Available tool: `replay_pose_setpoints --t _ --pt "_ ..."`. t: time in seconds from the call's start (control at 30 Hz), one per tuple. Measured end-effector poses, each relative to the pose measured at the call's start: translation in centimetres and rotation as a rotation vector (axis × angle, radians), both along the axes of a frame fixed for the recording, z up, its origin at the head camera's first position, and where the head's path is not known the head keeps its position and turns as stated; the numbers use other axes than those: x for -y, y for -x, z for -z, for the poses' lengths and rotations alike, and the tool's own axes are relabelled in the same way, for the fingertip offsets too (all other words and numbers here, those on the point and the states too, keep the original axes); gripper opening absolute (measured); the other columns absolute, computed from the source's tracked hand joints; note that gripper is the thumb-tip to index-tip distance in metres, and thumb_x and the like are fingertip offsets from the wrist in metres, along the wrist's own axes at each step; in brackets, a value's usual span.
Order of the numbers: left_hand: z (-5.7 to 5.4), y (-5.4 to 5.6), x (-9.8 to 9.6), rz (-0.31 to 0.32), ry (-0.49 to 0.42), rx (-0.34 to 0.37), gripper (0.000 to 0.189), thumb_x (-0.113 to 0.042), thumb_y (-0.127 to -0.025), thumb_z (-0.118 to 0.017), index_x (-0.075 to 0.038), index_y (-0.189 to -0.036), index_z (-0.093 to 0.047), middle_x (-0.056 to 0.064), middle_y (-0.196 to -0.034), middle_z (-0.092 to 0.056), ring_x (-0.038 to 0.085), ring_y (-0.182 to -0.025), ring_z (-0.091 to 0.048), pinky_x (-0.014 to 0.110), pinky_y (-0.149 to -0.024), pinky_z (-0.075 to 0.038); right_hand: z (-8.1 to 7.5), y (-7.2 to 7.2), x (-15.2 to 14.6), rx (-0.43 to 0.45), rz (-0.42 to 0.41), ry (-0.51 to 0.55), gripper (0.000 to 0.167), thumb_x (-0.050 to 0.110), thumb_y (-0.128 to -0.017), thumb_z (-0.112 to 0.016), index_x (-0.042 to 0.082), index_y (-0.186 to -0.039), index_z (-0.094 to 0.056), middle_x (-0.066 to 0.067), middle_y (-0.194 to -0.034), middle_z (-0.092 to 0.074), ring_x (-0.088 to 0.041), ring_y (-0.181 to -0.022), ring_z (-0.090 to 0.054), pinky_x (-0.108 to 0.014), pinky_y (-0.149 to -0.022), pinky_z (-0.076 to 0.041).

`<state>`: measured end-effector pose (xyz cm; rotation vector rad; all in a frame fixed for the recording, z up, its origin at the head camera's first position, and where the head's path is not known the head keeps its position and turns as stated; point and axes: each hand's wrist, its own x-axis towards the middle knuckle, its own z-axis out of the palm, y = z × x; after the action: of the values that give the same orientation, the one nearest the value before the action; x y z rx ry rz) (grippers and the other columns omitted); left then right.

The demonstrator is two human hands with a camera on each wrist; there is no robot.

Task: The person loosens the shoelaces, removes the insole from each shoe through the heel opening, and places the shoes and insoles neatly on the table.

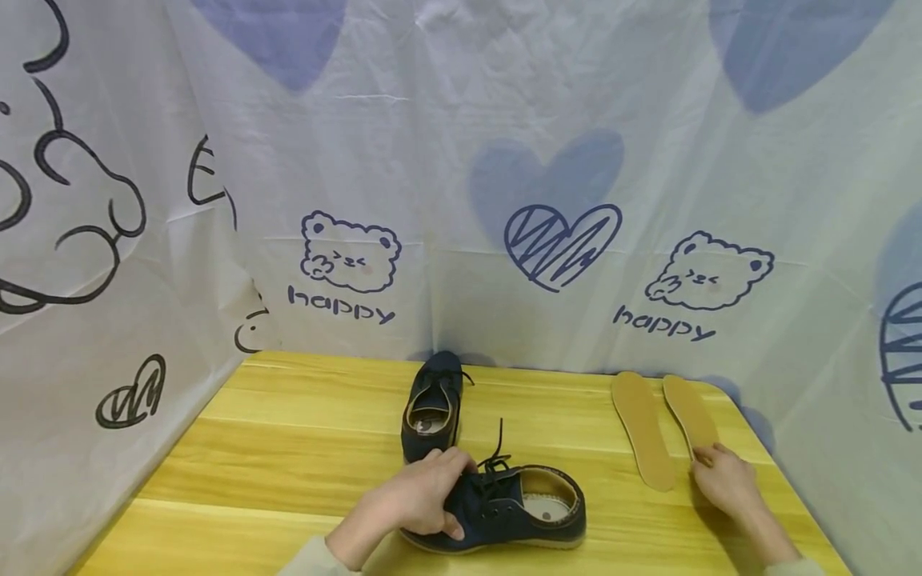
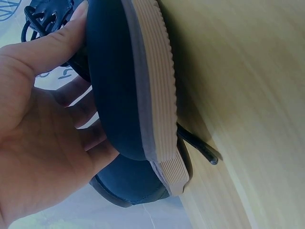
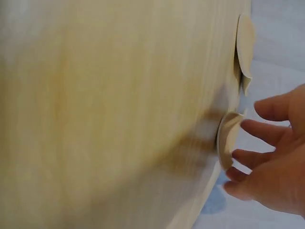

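A dark navy lace-up shoe (image 1: 533, 532) lies sideways at the front of the table, its opening toward the right. My left hand (image 1: 421, 496) grips it around the toe, thumb on one side and fingers on the other, as the left wrist view shows beside the ribbed tan sole (image 2: 159, 81). At the right, two tan insoles lie side by side. My right hand (image 1: 727, 482) is at the near end of the right insole (image 1: 690, 408). In the right wrist view its fingers are spread, with fingertips right at that insole (image 3: 225, 138) and the thumb apart.
The matching shoe (image 1: 430, 444) stands behind the held one, toe toward the back. The left insole (image 1: 641, 428) lies beside the right one. The yellow wood-grain table (image 1: 288, 448) is bordered by a white printed cloth (image 1: 461, 312) at the back and sides.
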<state>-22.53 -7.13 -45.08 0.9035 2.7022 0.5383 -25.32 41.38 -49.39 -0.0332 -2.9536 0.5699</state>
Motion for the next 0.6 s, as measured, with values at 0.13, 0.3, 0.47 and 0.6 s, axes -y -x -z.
replay_pose_setpoints --t 0.13,0.3,0.47,0.6 --pt "0.0 0.0 0.1 -0.001 -0.009 0.009 0.070 -0.035 -0.079 -0.093 -0.023 -0.136 -0.055 -0.007 -0.136 -0.055 0.017 -0.117 -0.054 0.037 -0.097 -0.051 -0.2 -0.5 0.9 -0.136 0.050 0.104 0.040 0.009 -0.101 -0.050 -0.017 -0.130 -0.060 -0.044 -0.140 -0.048 -0.065 -0.128 -0.044 -0.071 -0.105 -0.033" --pt "0.0 -0.1 0.2 -0.006 -0.016 0.029 0.069 -0.034 -0.079 -0.093 -0.024 -0.136 -0.054 -0.007 -0.136 -0.054 0.017 -0.118 -0.053 0.037 -0.097 -0.051 -1.5 -1.6 3.7 -0.318 0.027 0.279 0.036 0.010 -0.103 -0.058 -0.008 -0.134 -0.062 -0.032 -0.140 -0.053 -0.046 -0.119 -0.059 -0.040 -0.096 -0.054" --pt "0.1 -0.2 0.2 -0.008 -0.020 0.023 0.069 -0.034 -0.079 -0.093 -0.024 -0.136 -0.054 -0.007 -0.134 -0.055 0.017 -0.117 -0.053 0.037 -0.097 -0.051 -2.7 -2.0 7.3 -0.427 -0.175 0.422 0.033 0.003 -0.101 -0.065 -0.003 -0.133 -0.064 -0.022 -0.136 -0.058 -0.002 -0.109 -0.062 -0.004 -0.084 -0.045" --pt "0.1 -0.2 0.1 -0.011 -0.025 0.030 0.069 -0.034 -0.080 -0.092 -0.023 -0.137 -0.054 -0.007 -0.135 -0.055 0.017 -0.118 -0.053 0.037 -0.097 -0.050 -3.1 -2.3 9.9 -0.418 -0.348 0.469 0.034 0.000 -0.099 -0.067 0.002 -0.133 -0.066 -0.016 -0.134 -0.061 -0.003 -0.108 -0.064 -0.013 -0.086 -0.052"
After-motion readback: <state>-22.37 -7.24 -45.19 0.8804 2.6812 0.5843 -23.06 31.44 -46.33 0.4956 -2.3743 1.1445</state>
